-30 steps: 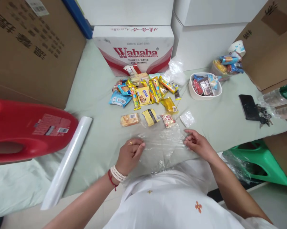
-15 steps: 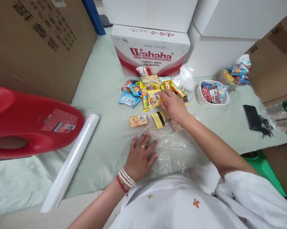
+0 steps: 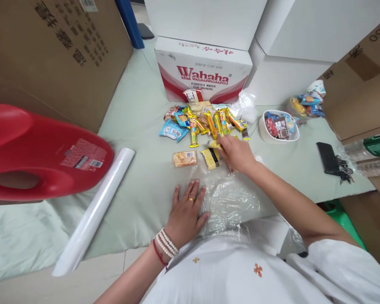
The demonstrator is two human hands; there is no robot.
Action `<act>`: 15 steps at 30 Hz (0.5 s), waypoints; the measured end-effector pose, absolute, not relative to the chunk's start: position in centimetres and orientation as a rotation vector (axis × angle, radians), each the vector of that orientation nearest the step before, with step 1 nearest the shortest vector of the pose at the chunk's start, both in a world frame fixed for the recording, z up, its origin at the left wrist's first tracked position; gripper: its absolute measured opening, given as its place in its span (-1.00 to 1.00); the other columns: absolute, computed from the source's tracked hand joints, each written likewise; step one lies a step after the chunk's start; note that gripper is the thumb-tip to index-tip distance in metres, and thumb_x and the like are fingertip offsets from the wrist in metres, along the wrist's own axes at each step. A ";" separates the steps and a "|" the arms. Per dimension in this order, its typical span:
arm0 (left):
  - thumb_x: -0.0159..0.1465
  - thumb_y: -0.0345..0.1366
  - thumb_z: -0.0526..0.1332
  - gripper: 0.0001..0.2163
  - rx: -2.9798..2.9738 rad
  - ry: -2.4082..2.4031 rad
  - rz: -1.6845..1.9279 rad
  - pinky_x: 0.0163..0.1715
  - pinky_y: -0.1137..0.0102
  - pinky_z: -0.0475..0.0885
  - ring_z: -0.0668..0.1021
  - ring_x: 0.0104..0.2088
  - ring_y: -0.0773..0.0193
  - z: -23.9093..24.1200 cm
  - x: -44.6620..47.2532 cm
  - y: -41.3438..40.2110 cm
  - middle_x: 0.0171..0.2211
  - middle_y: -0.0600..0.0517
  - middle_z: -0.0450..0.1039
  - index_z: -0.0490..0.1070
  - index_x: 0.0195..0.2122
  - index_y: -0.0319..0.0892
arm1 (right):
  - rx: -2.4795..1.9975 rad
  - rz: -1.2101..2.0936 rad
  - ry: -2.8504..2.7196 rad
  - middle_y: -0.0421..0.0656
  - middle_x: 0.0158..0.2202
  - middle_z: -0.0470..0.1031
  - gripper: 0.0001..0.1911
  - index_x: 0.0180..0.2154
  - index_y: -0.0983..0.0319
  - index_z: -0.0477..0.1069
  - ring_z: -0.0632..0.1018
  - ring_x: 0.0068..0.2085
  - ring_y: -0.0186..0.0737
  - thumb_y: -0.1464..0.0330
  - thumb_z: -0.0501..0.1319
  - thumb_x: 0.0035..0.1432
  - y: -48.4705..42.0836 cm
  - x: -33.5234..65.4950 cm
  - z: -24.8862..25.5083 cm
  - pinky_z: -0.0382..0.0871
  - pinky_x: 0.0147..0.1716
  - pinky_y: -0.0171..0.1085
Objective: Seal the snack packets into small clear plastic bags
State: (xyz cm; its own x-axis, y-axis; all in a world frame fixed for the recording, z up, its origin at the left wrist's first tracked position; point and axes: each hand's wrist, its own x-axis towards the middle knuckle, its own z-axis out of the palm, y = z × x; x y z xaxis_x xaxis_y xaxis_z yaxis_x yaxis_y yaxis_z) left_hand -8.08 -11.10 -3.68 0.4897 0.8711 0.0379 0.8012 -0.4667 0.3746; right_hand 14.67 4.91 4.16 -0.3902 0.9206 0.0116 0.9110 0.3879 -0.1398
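Observation:
My left hand (image 3: 186,213) lies flat with its fingers spread, on the near edge of a clear plastic film (image 3: 232,202). Between the fingers of my right hand (image 3: 238,153) is a yellow cookie packet (image 3: 214,145), mostly covered by the hand. Just under it lies a yellow and black snack packet (image 3: 210,158), with a clear-wrapped pastry (image 3: 185,159) to its left. Another small packet is partly hidden below my right hand. Beyond sits a pile of snacks, with yellow snack sticks (image 3: 193,131) and a light blue packet (image 3: 173,130).
A red jug (image 3: 50,164) and a white film roll (image 3: 95,211) lie on the left. A Wahaha carton (image 3: 205,71) stands behind the pile. To the right are a white bowl (image 3: 263,130) of snacks, a black case (image 3: 325,157) with keys, and plastic bottles (image 3: 363,147).
My right hand has taken the yellow cookie packet from the front of the pile and drawn it nearer, above the front row. My left hand stays flat on the film.

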 end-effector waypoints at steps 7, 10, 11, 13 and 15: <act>0.38 -0.11 0.16 -0.41 2.460 1.449 0.359 0.43 -0.21 -0.13 0.25 0.43 -0.15 -4.0 -7.8 -12.5 0.44 -0.28 0.14 0.24 0.39 -0.25 | -1.696 0.405 -2.485 0.03 0.01 0.59 -0.43 0.23 0.20 0.35 0.57 -0.03 0.03 -0.02 0.05 0.43 2.1 14.7 3.8 0.31 -0.15 -0.20; 0.37 -0.10 0.17 -0.41 2.480 1.469 0.372 0.43 -0.20 -0.11 0.27 0.42 -0.15 -4.2 -7.8 -12.5 0.44 -0.27 0.16 0.25 0.39 -0.22 | -2.089 0.296 -2.221 0.15 0.05 0.56 -0.33 0.16 0.29 0.41 0.54 0.07 0.10 -0.08 -0.08 0.44 3.7 13.9 4.8 0.37 -0.07 -0.15; 0.37 -0.10 0.17 -0.40 2.486 1.471 0.372 0.43 -0.20 -0.11 0.27 0.42 -0.15 -4.2 -7.7 -12.4 0.44 -0.27 0.16 0.24 0.39 -0.22 | -2.178 0.316 -2.218 0.19 0.06 0.55 -0.29 0.12 0.32 0.44 0.53 0.08 0.13 -0.13 -0.07 0.41 4.2 13.3 4.9 0.38 -0.05 -0.12; 0.37 -0.10 0.17 -0.39 2.500 1.471 0.362 0.43 -0.20 -0.11 0.26 0.43 -0.16 -4.3 -7.7 -12.4 0.44 -0.28 0.14 0.21 0.41 -0.23 | -2.265 0.429 -2.301 0.23 0.05 0.54 -0.24 0.07 0.34 0.46 0.54 0.08 0.18 -0.20 0.04 0.32 4.9 11.8 4.6 0.41 -0.01 -0.05; 0.36 -0.10 0.17 -0.35 2.508 1.478 0.351 0.43 -0.21 -0.10 0.24 0.44 -0.17 -4.4 -7.7 -12.4 0.45 -0.30 0.11 0.16 0.43 -0.25 | -2.257 0.490 -2.390 0.22 0.06 0.54 -0.27 0.11 0.33 0.43 0.55 0.08 0.19 -0.14 0.24 0.21 5.2 10.2 3.8 0.42 0.01 -0.02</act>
